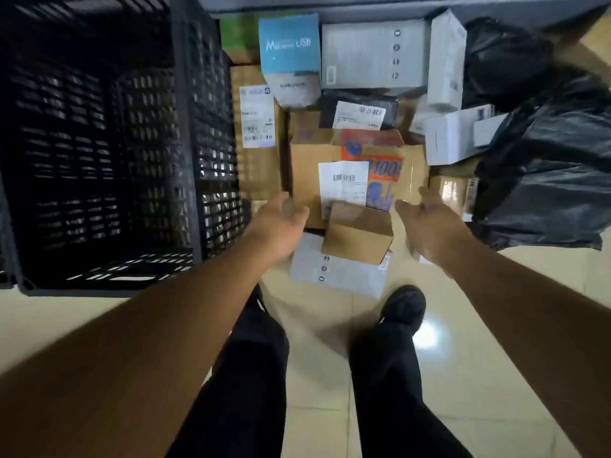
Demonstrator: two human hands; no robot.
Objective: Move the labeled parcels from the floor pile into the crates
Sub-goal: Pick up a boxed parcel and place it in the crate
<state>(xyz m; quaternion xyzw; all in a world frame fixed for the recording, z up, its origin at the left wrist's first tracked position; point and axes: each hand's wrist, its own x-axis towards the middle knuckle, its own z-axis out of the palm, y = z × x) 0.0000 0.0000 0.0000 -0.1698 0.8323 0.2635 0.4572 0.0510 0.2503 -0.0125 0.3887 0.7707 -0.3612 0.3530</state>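
Note:
A pile of parcels lies on the floor ahead of me. A small brown cardboard box (358, 238) sits at the near edge, on top of a grey flat box (337, 276). Behind it lies a larger brown box with a white barcode label and an orange print (350, 180). My left hand (281, 226) is open just left of the small box, palm facing it. My right hand (429, 223) is open just right of it. Neither hand touches a parcel. A black slatted crate (99, 143) stands at the left; I see nothing inside it.
Further back lie a tall brown labeled box (258, 133), a blue box (289, 44), a grey box (373, 54), white boxes (453, 137) and a dark labeled parcel (358, 114). Black plastic bags (545, 160) fill the right side. My legs and a black shoe (403, 305) stand on glossy tiles.

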